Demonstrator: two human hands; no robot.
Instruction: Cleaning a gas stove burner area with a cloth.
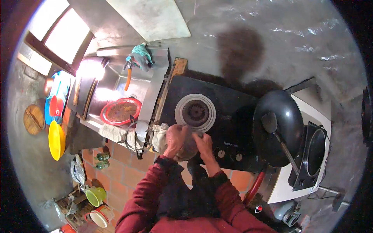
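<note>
My left hand [176, 138] and my right hand [204, 142] grip opposite sides of a round, greyish, see-through item [188, 147], perhaps a lid or bowl, at the front edge of a black gas cooktop [227, 131]. A whitish cloth [159, 137] lies beside my left hand. Just beyond my hands is the left burner [195, 112], with its pot ring off. A metal pot support [128, 139] rests at the sink's front edge, over another cloth [113, 133]. On the cooktop's right side stands a black wok [279, 116] with a metal spatula [271, 123] in it.
Left of the cooktop, a steel sink [140, 84] holds a red-rimmed basin [109, 109] with brownish contents. An orange-handled tool [128, 78] and a teal cloth [141, 51] hang at its back. A portable cooktop [311, 157] stands on a white table [279, 186] at right.
</note>
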